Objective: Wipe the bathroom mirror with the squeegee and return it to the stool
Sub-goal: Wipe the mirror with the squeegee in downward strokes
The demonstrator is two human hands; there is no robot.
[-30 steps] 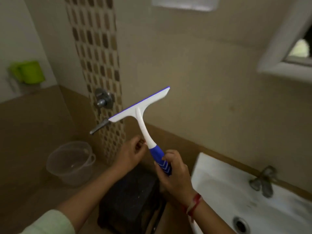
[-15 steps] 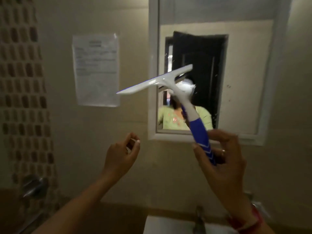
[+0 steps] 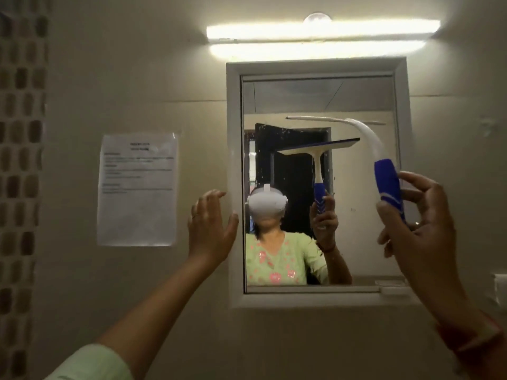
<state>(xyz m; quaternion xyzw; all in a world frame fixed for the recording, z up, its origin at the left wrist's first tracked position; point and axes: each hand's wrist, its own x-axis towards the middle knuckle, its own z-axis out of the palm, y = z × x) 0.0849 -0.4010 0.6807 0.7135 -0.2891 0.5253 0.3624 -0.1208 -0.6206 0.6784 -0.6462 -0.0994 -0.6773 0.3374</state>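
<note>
I have the squeegee (image 3: 384, 171) up at about 2 o'clock in my view. The right grip (image 3: 419, 231) holds it, thumb and fingers curled round the lower end of its blue handle. The white neck curves up and over toward 11 o'clock from that grip. The blade lies level and edge-on to me across the upper part of the mirror (image 3: 362, 237). I cannot tell from here whether the blade touches the glass.

The left grip (image 3: 211, 234) has hold of nothing. Its fingers are straight and slightly spread, palm toward the wall, at about 8 o'clock on the mirror's white frame (image 3: 234, 119). The thumb overlaps the frame's edge, but I cannot tell if it makes contact. A pale green sleeve (image 3: 93, 363) shows on that arm at 7 o'clock in view, and a red band (image 3: 472, 333) circles the right wrist.

A lit tube light (image 3: 321, 31) sits at 12 o'clock above the mirror. A printed notice (image 3: 137, 190) is stuck to the wall at 9 o'clock from it, and a strip of brown tiles (image 3: 19, 160) runs down the far left edge.
</note>
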